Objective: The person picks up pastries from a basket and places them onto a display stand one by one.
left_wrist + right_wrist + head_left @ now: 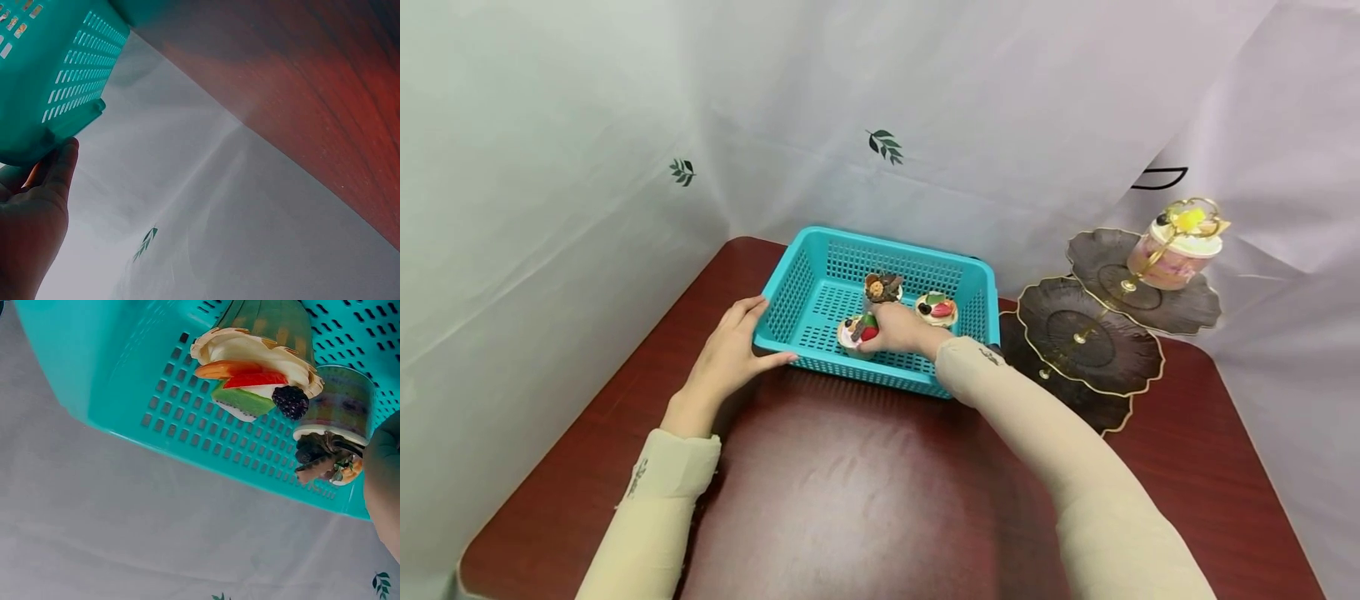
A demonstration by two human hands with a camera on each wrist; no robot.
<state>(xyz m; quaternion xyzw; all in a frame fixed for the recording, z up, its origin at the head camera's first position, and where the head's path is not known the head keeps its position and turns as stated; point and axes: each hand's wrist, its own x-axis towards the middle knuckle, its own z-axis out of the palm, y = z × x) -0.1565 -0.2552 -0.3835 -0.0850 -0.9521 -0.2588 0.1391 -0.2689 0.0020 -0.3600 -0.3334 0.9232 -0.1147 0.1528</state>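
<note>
A turquoise plastic basket (827, 308) sits on the table with several model desserts in it. My left hand (730, 346) holds its near left corner, thumb along the front rim and fingers against the left side. Inside the basket, my right hand (901, 327) grips a dessert cup (850, 331) topped with cream, a strawberry and a chocolate piece; the hand hides part of it. Just behind that hand stands a chocolate-topped dessert cup (883, 287). To its right is a fruit-topped cupcake (937, 308), whose ridged wrapper shows in the right wrist view.
A tiered stand (1067, 333) of dark, gold-edged plates stands right of the basket. On its top plate is a pink dessert cup (1172, 258), behind the gold handle. The dark red table (850, 483) meets white sheeting (925, 108) at the back and sides.
</note>
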